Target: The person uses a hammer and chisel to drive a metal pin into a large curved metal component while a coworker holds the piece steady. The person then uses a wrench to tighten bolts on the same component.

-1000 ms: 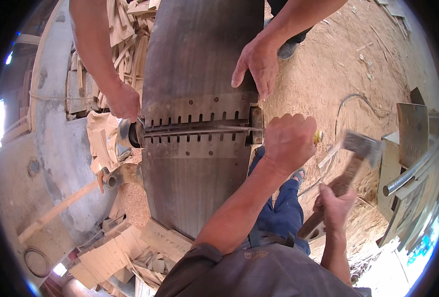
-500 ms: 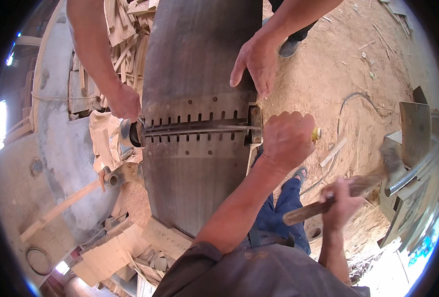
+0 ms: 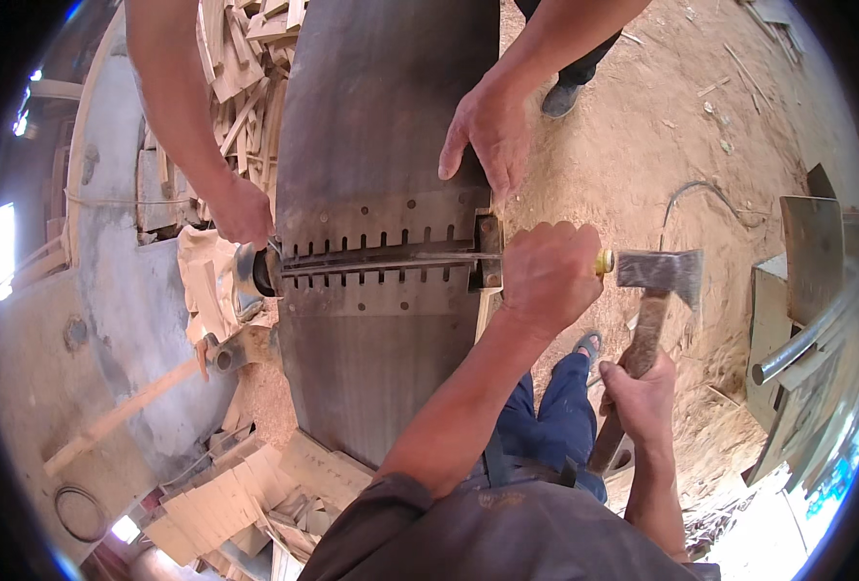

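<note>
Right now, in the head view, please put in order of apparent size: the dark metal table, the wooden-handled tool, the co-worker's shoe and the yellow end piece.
1. Dark metal table
2. Wooden-handled tool
3. Co-worker's shoe
4. Yellow end piece, sticking out of the left hand

The brownish-grey table [image 3: 371, 116] bore dark slots [image 3: 405, 236] in rows.
The hatchet [image 3: 651, 315] was grey at the head, brown below; the tool handle [image 3: 605, 261] was yellow, the trousers [image 3: 558, 399] blue.
</note>
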Action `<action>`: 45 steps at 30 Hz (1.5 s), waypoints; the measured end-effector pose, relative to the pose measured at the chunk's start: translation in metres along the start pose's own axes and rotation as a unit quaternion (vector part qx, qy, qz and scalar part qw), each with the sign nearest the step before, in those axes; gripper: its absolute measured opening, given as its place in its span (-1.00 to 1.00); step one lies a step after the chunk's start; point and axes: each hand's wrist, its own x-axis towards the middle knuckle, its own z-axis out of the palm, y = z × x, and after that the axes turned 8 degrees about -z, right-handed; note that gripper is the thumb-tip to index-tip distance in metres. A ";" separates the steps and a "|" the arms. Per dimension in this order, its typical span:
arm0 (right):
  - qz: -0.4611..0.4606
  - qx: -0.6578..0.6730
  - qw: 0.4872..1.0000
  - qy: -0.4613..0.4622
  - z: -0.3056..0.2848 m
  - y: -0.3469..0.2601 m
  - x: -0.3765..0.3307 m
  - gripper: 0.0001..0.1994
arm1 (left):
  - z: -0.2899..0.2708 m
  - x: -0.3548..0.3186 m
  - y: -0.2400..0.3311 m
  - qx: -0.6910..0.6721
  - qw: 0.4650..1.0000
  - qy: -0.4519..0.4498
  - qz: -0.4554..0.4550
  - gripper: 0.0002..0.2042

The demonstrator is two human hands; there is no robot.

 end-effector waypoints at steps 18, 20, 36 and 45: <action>-0.181 0.211 0.937 0.211 -0.008 0.004 0.004 -0.85 | -0.001 0.000 -0.001 0.014 1.000 -0.012 0.002 -0.87; -0.098 0.033 0.988 0.116 0.009 0.018 0.001 -0.88 | 0.002 0.002 0.000 0.010 1.000 -0.016 -0.002 -0.87; -0.011 0.011 1.000 0.014 -0.007 0.001 0.011 -0.80 | 0.003 0.002 0.000 0.033 0.999 -0.018 -0.023 -0.85; 0.008 0.016 0.999 0.038 0.014 0.000 0.009 -0.81 | 0.015 0.004 -0.002 0.033 0.999 -0.025 -0.014 -0.86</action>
